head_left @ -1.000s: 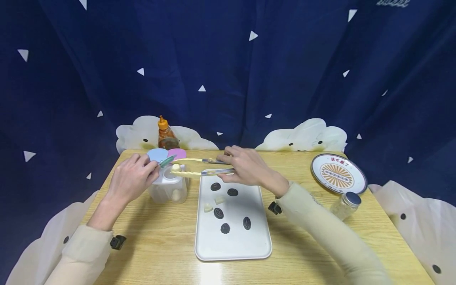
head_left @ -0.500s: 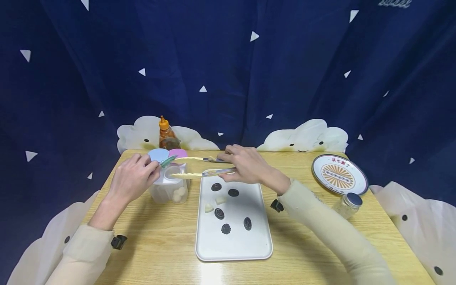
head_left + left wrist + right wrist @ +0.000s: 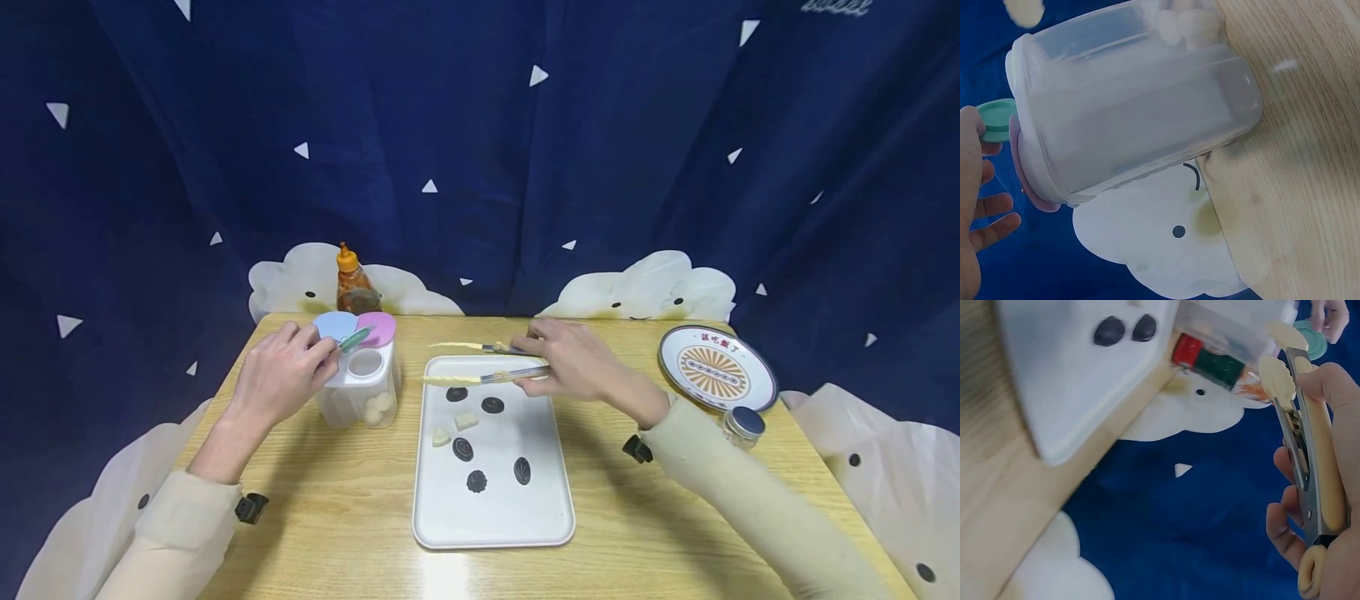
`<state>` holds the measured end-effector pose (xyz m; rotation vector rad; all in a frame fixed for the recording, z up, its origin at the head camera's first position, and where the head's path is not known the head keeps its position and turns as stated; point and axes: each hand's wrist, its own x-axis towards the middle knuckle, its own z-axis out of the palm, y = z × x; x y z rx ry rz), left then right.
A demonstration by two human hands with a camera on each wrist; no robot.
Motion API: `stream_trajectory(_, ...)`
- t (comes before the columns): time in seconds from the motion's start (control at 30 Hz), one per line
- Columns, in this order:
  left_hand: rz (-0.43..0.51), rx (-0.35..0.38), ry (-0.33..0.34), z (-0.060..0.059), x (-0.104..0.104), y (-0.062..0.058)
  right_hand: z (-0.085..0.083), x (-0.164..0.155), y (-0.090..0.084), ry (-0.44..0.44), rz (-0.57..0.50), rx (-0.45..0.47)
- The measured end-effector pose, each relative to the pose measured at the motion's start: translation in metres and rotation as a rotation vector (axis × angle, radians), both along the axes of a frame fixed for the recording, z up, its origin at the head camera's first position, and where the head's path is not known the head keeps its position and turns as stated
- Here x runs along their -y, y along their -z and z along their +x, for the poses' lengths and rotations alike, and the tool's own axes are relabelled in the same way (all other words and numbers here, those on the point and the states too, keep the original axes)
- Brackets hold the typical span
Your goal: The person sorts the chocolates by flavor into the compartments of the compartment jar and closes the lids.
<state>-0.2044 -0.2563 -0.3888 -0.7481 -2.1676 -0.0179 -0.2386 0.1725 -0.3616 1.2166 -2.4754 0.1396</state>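
My left hand (image 3: pixel 324 353) pinches the green lid flap (image 3: pixel 353 339) of a clear plastic container (image 3: pixel 358 398) and holds it open; in the left wrist view the container (image 3: pixel 1135 106) has white pieces (image 3: pixel 1191 22) at its bottom. My right hand (image 3: pixel 534 363) grips yellow tongs (image 3: pixel 480 363), whose tips are apart and empty over the far edge of the white tray (image 3: pixel 491 512). On the tray lie several dark chocolates (image 3: pixel 492 405) and two white pieces (image 3: pixel 465 420). The right wrist view shows the tongs (image 3: pixel 1307 437) and the tray (image 3: pixel 1066 381).
An orange-capped sauce bottle (image 3: pixel 352 285) stands behind the container. At the right are a patterned plate (image 3: pixel 716 367) and a small glass jar with a metal lid (image 3: pixel 741 425). A blue curtain and white cloud cushions close the table's far side.
The tongs released a white piece into the container. My right hand then drew the empty tongs rightward, back over the tray. The left hand kept its hold on the green flap.
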Motion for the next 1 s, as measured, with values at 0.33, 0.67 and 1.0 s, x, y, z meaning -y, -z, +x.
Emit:
stream_trajectory(0.33,0.005,0.007,-0.006,0.001,0.000,0.001,0.006,-0.037,0.024,-0.026,0.079,-0.042)
stream_trajectory(0.67,-0.006,0.012,-0.019,0.000,0.000,0.001,0.010,-0.051,0.050,-0.009,0.145,-0.033)
stream_trajectory(1.0,0.003,0.001,-0.005,0.000,0.000,0.002,0.013,-0.049,0.061,-0.021,0.148,-0.019)
